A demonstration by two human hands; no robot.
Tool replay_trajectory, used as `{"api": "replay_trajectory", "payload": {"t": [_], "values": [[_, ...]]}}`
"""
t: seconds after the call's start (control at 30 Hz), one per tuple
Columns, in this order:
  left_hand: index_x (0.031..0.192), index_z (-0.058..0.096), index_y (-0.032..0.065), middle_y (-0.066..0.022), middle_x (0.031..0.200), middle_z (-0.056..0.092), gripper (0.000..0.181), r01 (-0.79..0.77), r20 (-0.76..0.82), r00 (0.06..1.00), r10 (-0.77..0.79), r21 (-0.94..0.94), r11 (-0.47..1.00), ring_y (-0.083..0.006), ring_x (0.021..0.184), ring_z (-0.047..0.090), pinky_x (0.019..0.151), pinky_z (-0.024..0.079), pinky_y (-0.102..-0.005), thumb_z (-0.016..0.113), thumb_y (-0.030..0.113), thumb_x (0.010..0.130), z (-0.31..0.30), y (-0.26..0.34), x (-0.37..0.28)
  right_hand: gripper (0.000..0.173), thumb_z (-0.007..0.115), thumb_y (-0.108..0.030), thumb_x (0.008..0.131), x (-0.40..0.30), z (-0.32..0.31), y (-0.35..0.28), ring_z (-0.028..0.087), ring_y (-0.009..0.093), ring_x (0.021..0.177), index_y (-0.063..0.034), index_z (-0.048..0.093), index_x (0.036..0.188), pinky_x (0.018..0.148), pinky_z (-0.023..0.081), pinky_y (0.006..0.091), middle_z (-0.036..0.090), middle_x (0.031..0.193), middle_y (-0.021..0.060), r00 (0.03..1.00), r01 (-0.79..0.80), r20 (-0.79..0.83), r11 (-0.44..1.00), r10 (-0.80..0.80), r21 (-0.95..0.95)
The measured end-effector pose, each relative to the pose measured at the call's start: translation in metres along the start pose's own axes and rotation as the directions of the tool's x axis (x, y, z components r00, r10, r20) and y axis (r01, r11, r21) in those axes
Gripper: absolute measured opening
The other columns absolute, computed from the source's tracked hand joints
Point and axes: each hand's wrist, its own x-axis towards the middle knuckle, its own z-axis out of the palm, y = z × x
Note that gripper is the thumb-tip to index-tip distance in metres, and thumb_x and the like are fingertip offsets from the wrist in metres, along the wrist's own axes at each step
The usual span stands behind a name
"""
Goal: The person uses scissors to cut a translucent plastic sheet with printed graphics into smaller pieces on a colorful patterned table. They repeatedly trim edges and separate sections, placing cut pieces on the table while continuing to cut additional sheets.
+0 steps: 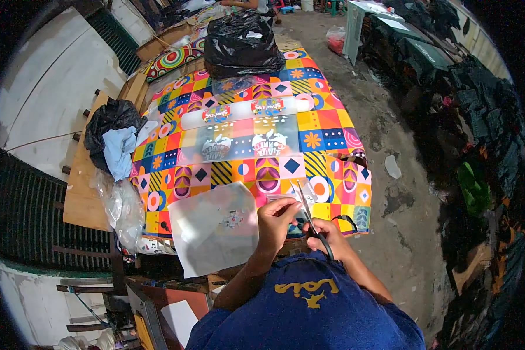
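My right hand (328, 238) grips a pair of scissors (311, 214) by the dark handles, with the blades pointing away from me and slightly parted. Beside the blades, my left hand (276, 221) has thumb and fingertips pinched together; what lies between them is too small to tell. Just beyond both hands a small clear plastic bag (308, 191) rests on the patterned tablecloth (267, 175). To the left, small whitish pieces (232, 218) are heaped on a translucent sheet (201, 236). Farther away lies a roll of printed plastic film (240, 111), partly unrolled towards me.
A black plastic bag (245, 48) stands at the table's far end. At the left edge are another black bag (109, 118), a light blue cloth (120, 151) and crumpled clear plastic (124, 210). Dark bundles (477, 96) line the floor at right. Another person (249, 5) is partly visible far off.
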Motion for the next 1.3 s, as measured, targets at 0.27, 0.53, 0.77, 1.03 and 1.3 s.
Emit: {"api": "replay_trajectory", "payload": {"t": [0.27, 0.53, 0.77, 1.03, 1.3], "values": [[0.091, 0.064, -0.0033, -0.0091, 0.082, 0.067, 0.012, 0.034, 0.012, 0.999, -0.034, -0.020, 0.999, -0.0097, 0.069, 0.061, 0.051, 0.044, -0.0214, 0.065, 0.004, 0.083, 0.000, 0.004, 0.000, 0.025, 0.071, -0.020, 0.080, 0.000, 0.000, -0.002, 0.039, 0.006, 0.063, -0.0049, 0.056, 0.093, 0.056, 0.034, 0.0221, 0.046, 0.066, -0.0048, 1.000, 0.014, -0.005, 1.000, -0.014, 0.021], [0.090, 0.064, -0.0040, -0.0057, 0.077, 0.065, 0.012, 0.019, 0.001, 1.000, -0.019, -0.029, 0.999, -0.0064, 0.055, 0.053, 0.047, 0.041, -0.0198, 0.067, 0.003, 0.081, 0.002, 0.005, 0.000, 0.023, 0.072, -0.018, 0.078, 0.001, -0.001, -0.001, 0.040, 0.005, 0.061, -0.0050, 0.057, 0.090, 0.056, 0.035, 0.0225, 0.049, 0.062, -0.0039, 0.999, -0.013, -0.031, 0.997, 0.010, -0.081], [0.091, 0.065, -0.0041, -0.0055, 0.076, 0.065, 0.013, 0.016, 0.002, 1.000, -0.016, -0.025, 1.000, -0.0062, 0.055, 0.053, 0.047, 0.041, -0.0199, 0.068, 0.004, 0.081, -0.001, 0.001, 0.001, 0.022, 0.072, -0.018, 0.079, 0.002, 0.001, 0.001, 0.039, 0.004, 0.059, -0.0055, 0.057, 0.088, 0.053, 0.033, 0.0219, 0.048, 0.059, -0.0044, 0.998, -0.038, -0.053, 0.996, 0.034, -0.086], [0.090, 0.065, -0.0035, -0.0044, 0.076, 0.064, 0.012, 0.051, 0.015, 0.999, -0.050, -0.059, 0.997, -0.0062, 0.054, 0.052, 0.048, 0.041, -0.0197, 0.068, 0.004, 0.081, -0.002, 0.001, 0.003, 0.021, 0.072, -0.016, 0.079, 0.004, 0.003, 0.004, 0.036, 0.003, 0.055, -0.0057, 0.056, 0.088, 0.050, 0.030, 0.0210, 0.045, 0.054, -0.0053, 0.998, -0.020, -0.063, 0.996, 0.014, -0.083], [0.090, 0.065, -0.0032, -0.0031, 0.074, 0.063, 0.011, 0.091, 0.035, 0.996, -0.086, -0.154, 0.984, -0.0060, 0.053, 0.051, 0.048, 0.041, -0.0194, 0.067, 0.004, 0.081, -0.005, -0.004, 0.005, 0.020, 0.072, -0.014, 0.079, 0.005, 0.005, 0.005, 0.040, 0.003, 0.053, -0.0052, 0.057, 0.089, 0.048, 0.031, 0.0213, 0.047, 0.054, -0.0051, 0.996, -0.035, -0.079, 0.996, 0.029, -0.081]]}}
